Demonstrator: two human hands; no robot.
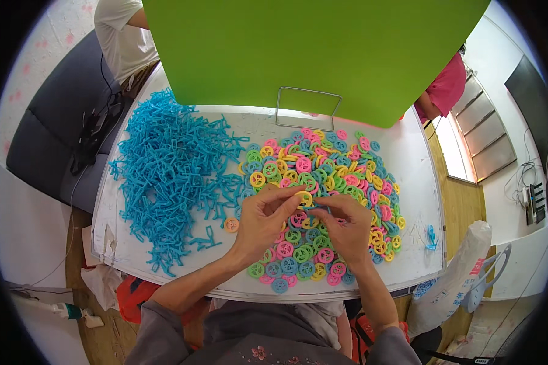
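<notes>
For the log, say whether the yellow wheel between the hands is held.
Held: the left hand pinches the yellow wheel at its rim.

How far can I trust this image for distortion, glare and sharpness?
All in the head view: fisheye bows the near edge of the white table; the bright patch beside the framed panel looks overexposed; the yellow wheel at the left hand reads fairly clearly; the blue piece beside it is partly hidden.

A white table [418, 182] carries a heap of blue plastic pieces [164, 170]. Multicoloured spoked plastic wheels [331, 179] lie right of it.
</notes>
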